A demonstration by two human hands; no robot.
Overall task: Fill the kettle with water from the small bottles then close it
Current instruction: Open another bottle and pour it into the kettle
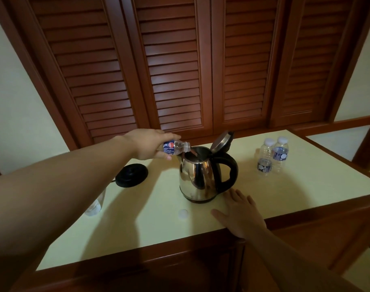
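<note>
A steel kettle (197, 175) with a black handle stands mid-table, its lid (221, 141) hinged up and open. My left hand (147, 145) grips a small water bottle (175, 147) tipped sideways, its uncapped mouth over the kettle's opening. My right hand (240, 211) lies flat on the table just right of the kettle's front, fingers spread, holding nothing. Two capped small bottles (273, 155) stand upright to the right of the kettle. A white bottle cap (183, 213) lies on the table in front of the kettle.
The black kettle base (131, 175) sits left of the kettle. A clear empty bottle (94, 205) stands at the left, partly hidden by my left forearm. The pale tabletop (137, 224) has a wooden edge; brown louvred doors (175, 70) rise behind it.
</note>
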